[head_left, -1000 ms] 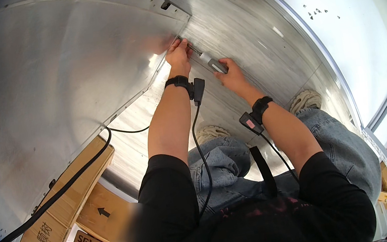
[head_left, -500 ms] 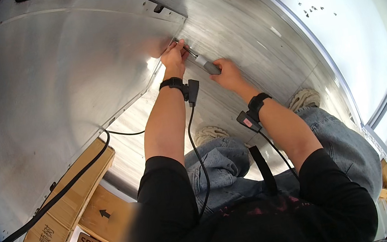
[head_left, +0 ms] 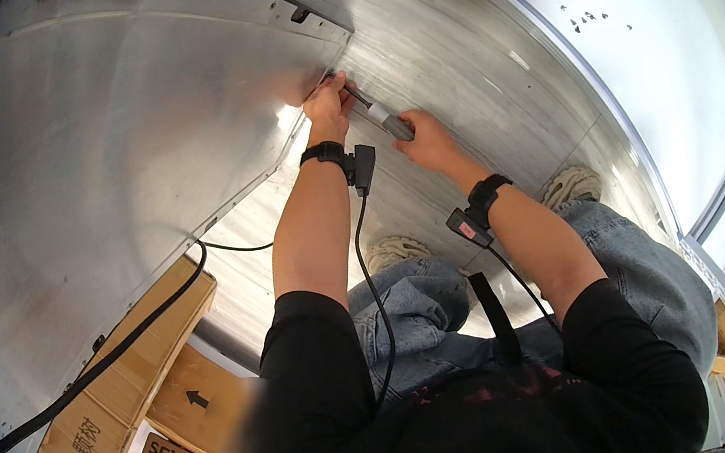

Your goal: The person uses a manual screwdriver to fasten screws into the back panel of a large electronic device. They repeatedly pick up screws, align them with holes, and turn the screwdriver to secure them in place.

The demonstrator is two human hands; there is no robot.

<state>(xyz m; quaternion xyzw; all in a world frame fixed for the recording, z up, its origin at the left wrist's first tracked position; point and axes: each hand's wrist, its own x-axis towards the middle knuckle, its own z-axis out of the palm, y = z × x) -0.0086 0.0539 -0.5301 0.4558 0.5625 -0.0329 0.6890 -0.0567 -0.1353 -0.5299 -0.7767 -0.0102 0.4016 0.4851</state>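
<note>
My right hand (head_left: 427, 138) is closed round the grey handle of a screwdriver (head_left: 391, 121). Its metal shaft slants up and left to the lower edge of a large silver metal panel (head_left: 134, 139). At that edge my left hand (head_left: 328, 105) has its fingers bent around the shaft's far end. The screwdriver's tip, and any screw there, is hidden behind those fingers. Both wrists carry black straps with small cabled boxes.
A black cable (head_left: 143, 323) runs across the panel's near edge. Cardboard boxes (head_left: 103, 434) stand at lower left. To the right, a white wall panel (head_left: 639, 72) with a metal frame borders the wood-look floor (head_left: 458, 53).
Hardly anything differs. Both hands stay on the screwdriver at the panel's edge, and the whole view has shifted very slightly.
</note>
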